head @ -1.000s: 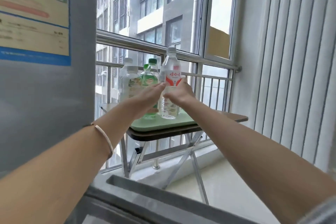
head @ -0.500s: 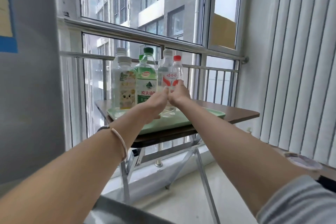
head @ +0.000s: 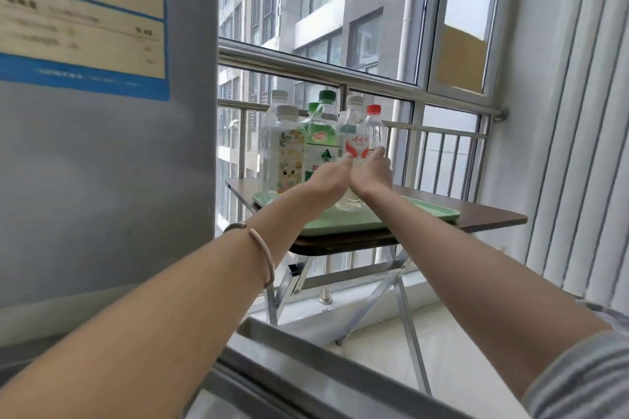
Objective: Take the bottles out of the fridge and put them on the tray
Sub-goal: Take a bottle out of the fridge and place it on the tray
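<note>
Both hands are working on the red-capped clear plastic bottle [head: 361, 143] with the red-and-white label. It is standing upright on the pale green plastic tray [head: 425, 214], base down near the tray's middle, at the right end of the bottle group.

The right hand [head: 371, 175] is wrapping round the bottle's right side, fingers curling up against the label. The left hand [head: 332, 178] is coming in from the other side with fingers fairly straight, tips touching the label (no real clamp showing from that one).

The others are all standing on the tray's left half:
- The green-capped bottle with a green label [head: 322, 143] is sitting just left of the held one.
- The white-capped clear bottle with a yellow cartoon label [head: 286, 153] is standing by the tray's left edge.
- A taller white-capped clear bottle [head: 278, 99] is showing behind it.
- Another white-capped bottle [head: 354, 104] is peeking out behind the red cap.

The tray is lying on a dark brown folding table [head: 486, 214] with metal legs. A grey fridge panel [head: 102, 180] with a blue-bordered sticker [head: 81, 10] is filling the view left of the tray. A thin pale bracelet [head: 265, 258] is sitting on the left wrist.
</note>
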{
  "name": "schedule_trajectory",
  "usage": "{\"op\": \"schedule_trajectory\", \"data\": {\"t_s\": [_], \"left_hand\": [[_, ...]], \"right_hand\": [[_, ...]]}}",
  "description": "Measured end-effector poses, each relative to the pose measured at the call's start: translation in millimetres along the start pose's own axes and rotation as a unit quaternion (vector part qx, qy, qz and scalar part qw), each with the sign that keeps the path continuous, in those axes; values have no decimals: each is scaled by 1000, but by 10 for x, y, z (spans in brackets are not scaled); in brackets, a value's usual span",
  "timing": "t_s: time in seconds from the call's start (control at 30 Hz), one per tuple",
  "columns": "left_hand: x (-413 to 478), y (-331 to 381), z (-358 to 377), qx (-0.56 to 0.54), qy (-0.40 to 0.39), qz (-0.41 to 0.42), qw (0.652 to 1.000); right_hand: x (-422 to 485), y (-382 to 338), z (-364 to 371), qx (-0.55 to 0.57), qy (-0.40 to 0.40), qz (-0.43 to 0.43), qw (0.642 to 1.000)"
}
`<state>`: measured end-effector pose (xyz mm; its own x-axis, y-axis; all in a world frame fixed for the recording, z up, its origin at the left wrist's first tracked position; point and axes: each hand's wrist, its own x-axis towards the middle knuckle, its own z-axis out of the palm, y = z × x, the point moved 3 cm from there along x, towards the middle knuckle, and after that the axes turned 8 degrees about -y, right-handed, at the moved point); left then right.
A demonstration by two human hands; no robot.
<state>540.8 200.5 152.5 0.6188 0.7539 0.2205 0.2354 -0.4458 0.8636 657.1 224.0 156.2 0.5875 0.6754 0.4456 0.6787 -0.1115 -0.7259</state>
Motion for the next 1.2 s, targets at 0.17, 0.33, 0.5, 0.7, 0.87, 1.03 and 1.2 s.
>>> {"op": "schedule_trajectory", "data": {"t_s": [0.17, 0.33, 0.5, 0.7, 0.87, 1.03, 1.2], "left_hand": [[-273, 56, -118, -23, 20, 32, 999], [-757, 71, -267, 6, 42, 40, 998], [-1347, -88, -473, 11, 59, 18, 998], [-2024, -345, -646, 91, 81, 17, 992], [-2511, -944, -951, 102, 65, -46, 992], [-2901, -1731, -1357, 62, 12, -142, 988], [-3235, -2563, -1740, 55, 39, -236, 969]], "right_hand": [[-417, -273, -56, -48, 21, -26, 998], [-1087, -551, 81, -155, -54, -84, 983], [-1866, -748, 87, -165, -80, -89, 979], [-2751, -959, 181, -144, -110, -99, 978], [-3357, -1041, 717, -134, -180, -100, 969], [-3758, -995, 1550, -94, -258, -98, 956], [-4138, -1032, 2549, -76, -336, -115, 932]]}}
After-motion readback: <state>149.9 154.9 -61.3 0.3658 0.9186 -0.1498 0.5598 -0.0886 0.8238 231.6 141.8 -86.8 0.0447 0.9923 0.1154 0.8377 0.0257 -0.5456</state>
